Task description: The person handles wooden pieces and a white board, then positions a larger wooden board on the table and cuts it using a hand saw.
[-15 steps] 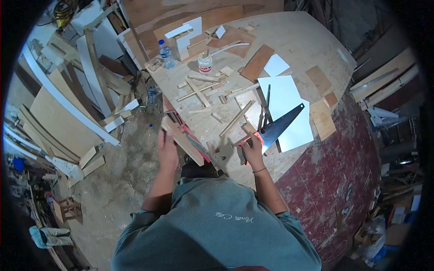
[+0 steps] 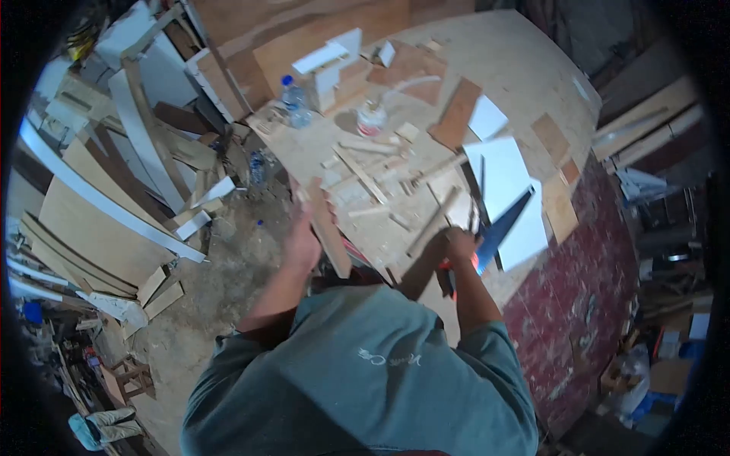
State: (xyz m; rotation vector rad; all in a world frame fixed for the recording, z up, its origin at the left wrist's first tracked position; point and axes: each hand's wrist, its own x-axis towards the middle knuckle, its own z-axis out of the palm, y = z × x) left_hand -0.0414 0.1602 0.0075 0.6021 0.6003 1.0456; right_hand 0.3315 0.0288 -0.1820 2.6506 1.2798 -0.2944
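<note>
My left hand (image 2: pixel 303 242) is closed around a short wooden board (image 2: pixel 328 232), held tilted beside the left edge of the workbench (image 2: pixel 498 57). My right hand (image 2: pixel 461 245) is over the red handle area of a handsaw (image 2: pixel 504 230); blur hides its fingers, so its grip does not show. The saw's blade lies partly across a white panel (image 2: pixel 511 199). Dark slender tools (image 2: pixel 482 182) rest close to that hand. A narrow wood strip (image 2: pixel 433 222) lies just left of it.
Loose wood offcuts (image 2: pixel 361 173) litter the bench's middle. A water bottle (image 2: pixel 295 105) and a white jar (image 2: pixel 371 119) stand farther back. Brown panels (image 2: pixel 456 114) lie right of the jar. Curved boards (image 2: pixel 114 199) lean at the left, above the concrete floor (image 2: pixel 236 262).
The view has shifted, with the bench now farther right and lower. My left hand still holds the board, now steeper. My right hand has moved forward over the saw handle.
</note>
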